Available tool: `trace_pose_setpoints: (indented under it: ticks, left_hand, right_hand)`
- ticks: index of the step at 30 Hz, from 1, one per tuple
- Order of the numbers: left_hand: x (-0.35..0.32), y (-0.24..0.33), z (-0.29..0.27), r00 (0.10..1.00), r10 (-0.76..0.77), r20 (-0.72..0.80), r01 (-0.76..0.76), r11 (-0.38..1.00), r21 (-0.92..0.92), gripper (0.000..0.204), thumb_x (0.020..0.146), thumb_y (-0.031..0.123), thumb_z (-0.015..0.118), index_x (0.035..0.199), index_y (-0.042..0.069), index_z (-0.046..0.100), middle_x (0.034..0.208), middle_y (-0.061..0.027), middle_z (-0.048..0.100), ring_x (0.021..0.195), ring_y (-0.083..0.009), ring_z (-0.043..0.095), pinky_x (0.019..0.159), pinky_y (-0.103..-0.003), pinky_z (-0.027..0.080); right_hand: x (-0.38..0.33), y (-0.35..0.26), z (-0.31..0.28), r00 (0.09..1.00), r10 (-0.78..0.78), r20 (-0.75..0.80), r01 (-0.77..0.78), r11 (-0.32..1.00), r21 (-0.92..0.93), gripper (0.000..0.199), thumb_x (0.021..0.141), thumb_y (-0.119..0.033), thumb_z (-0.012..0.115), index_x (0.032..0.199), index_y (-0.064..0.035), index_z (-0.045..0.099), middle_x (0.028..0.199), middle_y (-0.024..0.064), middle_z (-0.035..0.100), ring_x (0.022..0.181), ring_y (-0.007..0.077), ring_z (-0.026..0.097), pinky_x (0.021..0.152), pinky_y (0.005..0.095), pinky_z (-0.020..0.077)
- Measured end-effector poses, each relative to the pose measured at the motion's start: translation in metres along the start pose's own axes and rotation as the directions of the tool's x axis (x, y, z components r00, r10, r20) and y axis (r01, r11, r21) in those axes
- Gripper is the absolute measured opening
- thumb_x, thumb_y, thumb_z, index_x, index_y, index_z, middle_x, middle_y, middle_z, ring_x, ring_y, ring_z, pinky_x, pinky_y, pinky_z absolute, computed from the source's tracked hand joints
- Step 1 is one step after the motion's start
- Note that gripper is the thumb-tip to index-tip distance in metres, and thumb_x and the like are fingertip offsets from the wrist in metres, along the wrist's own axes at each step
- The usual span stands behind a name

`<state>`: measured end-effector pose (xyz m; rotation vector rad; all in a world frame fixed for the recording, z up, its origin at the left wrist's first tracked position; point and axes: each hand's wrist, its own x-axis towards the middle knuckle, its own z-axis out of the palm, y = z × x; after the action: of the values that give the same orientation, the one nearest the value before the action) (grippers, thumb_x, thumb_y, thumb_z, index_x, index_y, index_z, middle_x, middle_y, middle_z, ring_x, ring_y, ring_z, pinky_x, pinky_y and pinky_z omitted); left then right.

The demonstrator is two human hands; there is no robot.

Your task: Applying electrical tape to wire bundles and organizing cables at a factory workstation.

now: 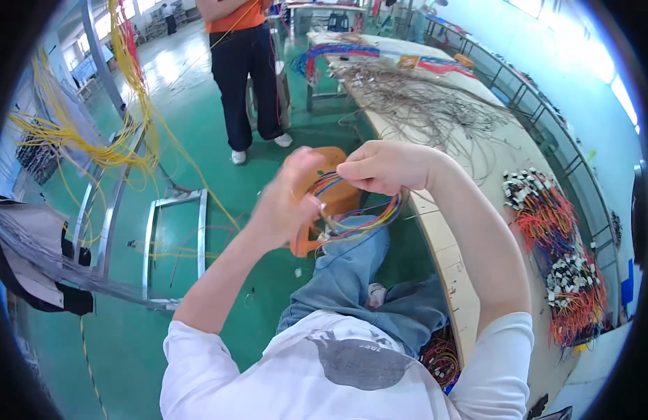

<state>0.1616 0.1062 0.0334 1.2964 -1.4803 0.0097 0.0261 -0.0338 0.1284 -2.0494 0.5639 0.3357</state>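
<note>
A coiled bundle of thin wires (392, 210), blue, yellow, red and dark, hangs in front of me above my knees. My right hand (388, 166) is closed on the upper part of this loop, fingertips pinched together and pointing left. To its left is my left hand (285, 203), blurred by motion, with thumb and fingers apart around the loop's left side. Whether the left hand touches the wires is unclear. Small pale ends (325, 227) of the bundle dangle below the left hand. Behind the hands stands an orange plastic stool (338, 159), partly covered by them.
On my right runs a long pale table (446, 255) bearing grey-brown wires (436, 98) and connector-tipped harnesses (548, 217). At left, yellow wires (93, 150) hang by a metal frame (150, 241). A person in dark trousers (243, 77) stands ahead. Coiled wires (441, 358) lie under the table.
</note>
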Motion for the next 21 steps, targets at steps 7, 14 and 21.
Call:
trace_pose_setpoints:
  ticks: [7, 14, 21]
  left_hand:
    - [-0.039, 0.035, -0.017, 0.395, -0.264, 0.88, 0.918, 0.135, -0.372, 0.032, 0.091, 0.028, 0.035, 0.07, 0.006, 0.045, 0.05, 0.0028, 0.035, 0.042, -0.0067, 0.032, 0.039, -0.022, 0.025]
    - [-0.055, 0.058, -0.059, 0.267, -0.321, 0.909, 0.958, -0.01, -0.285, 0.049, 0.089, 0.048, 0.028, 0.066, 0.007, 0.042, 0.047, 0.0027, 0.028, 0.038, -0.0078, 0.024, 0.036, -0.024, 0.018]
    - [-0.022, 0.085, -0.144, 0.835, -0.427, 0.348, 0.419, 0.083, -0.904, 0.033, 0.093, 0.035, 0.029, 0.069, 0.013, 0.033, 0.047, 0.0074, 0.018, 0.035, -0.0048, 0.015, 0.031, -0.022, 0.013]
  right_hand:
    - [-0.06, -0.005, -0.035, 0.991, -0.133, -0.007, 0.133, 0.991, -0.03, 0.036, 0.087, -0.03, 0.046, 0.057, -0.0101, 0.045, 0.048, -0.0088, 0.031, 0.042, 0.0017, 0.026, 0.039, 0.019, 0.0175]
    - [-0.087, -0.005, -0.039, 0.979, -0.194, -0.061, 0.193, 0.981, -0.023, 0.034, 0.085, -0.029, 0.048, 0.062, -0.0041, 0.052, 0.047, -0.0069, 0.035, 0.041, 0.0027, 0.029, 0.038, 0.02, 0.0205]
    - [-0.043, 0.104, -0.003, 0.91, -0.364, 0.199, 0.146, 0.729, 0.669, 0.028, 0.085, -0.028, 0.05, 0.079, -0.0001, 0.05, 0.055, -0.0047, 0.036, 0.044, 0.0038, 0.03, 0.038, 0.0198, 0.0219]
